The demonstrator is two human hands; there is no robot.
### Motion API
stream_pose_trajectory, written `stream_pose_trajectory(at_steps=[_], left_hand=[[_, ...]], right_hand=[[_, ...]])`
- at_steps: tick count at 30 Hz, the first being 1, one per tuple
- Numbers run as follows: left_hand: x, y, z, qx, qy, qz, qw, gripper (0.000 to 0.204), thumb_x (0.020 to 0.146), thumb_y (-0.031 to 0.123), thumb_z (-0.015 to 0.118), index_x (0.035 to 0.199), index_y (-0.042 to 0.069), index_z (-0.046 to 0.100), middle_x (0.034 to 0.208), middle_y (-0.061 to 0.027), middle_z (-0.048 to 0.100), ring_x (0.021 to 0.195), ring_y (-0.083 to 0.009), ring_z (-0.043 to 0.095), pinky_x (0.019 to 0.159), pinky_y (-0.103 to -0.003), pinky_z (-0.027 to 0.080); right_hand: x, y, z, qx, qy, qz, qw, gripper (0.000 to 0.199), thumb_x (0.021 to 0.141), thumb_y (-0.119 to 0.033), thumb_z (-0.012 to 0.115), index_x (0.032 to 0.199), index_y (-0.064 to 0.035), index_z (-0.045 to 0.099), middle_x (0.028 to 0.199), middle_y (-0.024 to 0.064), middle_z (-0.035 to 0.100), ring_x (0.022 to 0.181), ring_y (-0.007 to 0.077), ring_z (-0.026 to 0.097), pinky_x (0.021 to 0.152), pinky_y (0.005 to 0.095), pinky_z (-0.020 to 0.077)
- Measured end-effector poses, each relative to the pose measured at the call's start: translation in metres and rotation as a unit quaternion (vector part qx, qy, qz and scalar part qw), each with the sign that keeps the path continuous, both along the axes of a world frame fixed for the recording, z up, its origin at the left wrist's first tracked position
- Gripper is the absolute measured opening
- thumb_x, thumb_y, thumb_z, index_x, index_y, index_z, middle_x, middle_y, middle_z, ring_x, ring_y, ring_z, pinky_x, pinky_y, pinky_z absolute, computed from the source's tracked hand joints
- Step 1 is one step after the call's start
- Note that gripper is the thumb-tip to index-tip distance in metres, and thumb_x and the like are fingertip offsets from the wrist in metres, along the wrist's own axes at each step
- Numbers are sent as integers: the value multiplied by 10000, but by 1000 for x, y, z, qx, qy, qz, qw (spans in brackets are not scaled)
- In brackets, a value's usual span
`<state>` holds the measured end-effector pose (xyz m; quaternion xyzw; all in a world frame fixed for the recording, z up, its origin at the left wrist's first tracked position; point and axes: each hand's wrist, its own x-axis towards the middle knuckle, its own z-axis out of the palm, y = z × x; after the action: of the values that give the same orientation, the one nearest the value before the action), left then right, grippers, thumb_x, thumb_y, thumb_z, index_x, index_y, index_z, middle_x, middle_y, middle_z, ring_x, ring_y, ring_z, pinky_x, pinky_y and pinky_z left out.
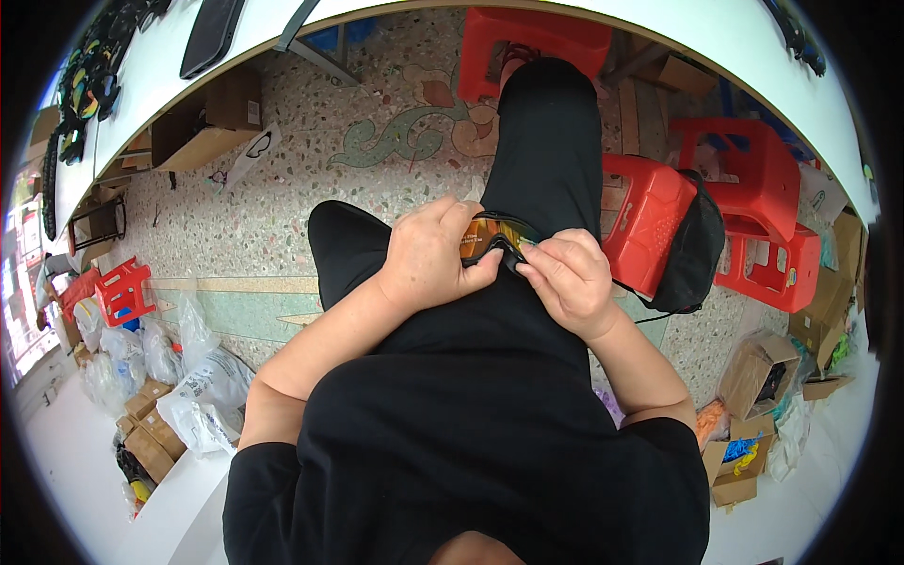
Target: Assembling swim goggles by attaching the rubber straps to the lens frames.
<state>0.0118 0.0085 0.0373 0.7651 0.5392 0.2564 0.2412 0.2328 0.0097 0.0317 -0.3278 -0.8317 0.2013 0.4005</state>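
Over my lap I hold a pair of sunglasses (508, 229) with a dark frame and an orange mirrored lens. My left hand (428, 247) grips one end of them, its thumb by the nose notch. At the nose piece and the other part of the lens, the fingertips of my right hand (573, 281) are pinched together. Whether a small part sits between those right fingertips is hidden. Both forearms rest close to my body, above my black trousers (549, 141).
A white table (395, 8) curves across the far side, with a phone (211, 36) and a pile of dark eyewear (94, 85) at its left. Red stools (650, 221) stand right, one with a black bag (695, 250). Cardboard boxes (205, 122) and plastic bags (202, 400) lie around.
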Motion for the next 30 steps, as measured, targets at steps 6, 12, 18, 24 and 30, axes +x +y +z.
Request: stream_pose_trajectory(at_steps=[6,12,18,24,30], left_hand=[[0,-3,9,86,-13,-8,996,519,662,318,776,1060,32,606,788,-88,575,664,-270,609,608,-359,506],[1,-5,20,120,-42,-40,991,576,673,321,775,1128,20,589,818,-87,591,687,-253,608,619,-346,498],[-1,-12,26,102,-32,-50,993,619,681,305,792,1176,14,560,894,-104,621,752,-254,629,658,-343,510],[-8,-8,25,149,-59,-81,984,689,693,336,838,1224,24,528,1120,-147,622,954,-287,637,796,-379,516],[-14,-3,30,8,-38,-129,991,715,711,400,831,1235,11,540,1098,-148,640,962,-324,644,819,-395,521]], right_hand=[[6,12,12,-34,29,39,998,331,656,-106,832,943,-13,697,900,67,613,821,256,587,701,359,503],[10,17,27,-179,-4,39,983,691,603,-259,858,1187,-3,591,1007,159,573,888,296,592,788,373,501],[-6,11,23,-129,12,29,991,604,598,-226,791,1116,15,596,902,146,587,756,290,596,661,361,510],[-6,7,16,-161,57,3,985,508,597,-208,748,1029,21,611,829,135,591,721,277,590,641,342,501],[-2,4,8,-220,67,4,973,451,618,-207,732,992,23,627,832,136,598,720,282,592,667,346,502]])
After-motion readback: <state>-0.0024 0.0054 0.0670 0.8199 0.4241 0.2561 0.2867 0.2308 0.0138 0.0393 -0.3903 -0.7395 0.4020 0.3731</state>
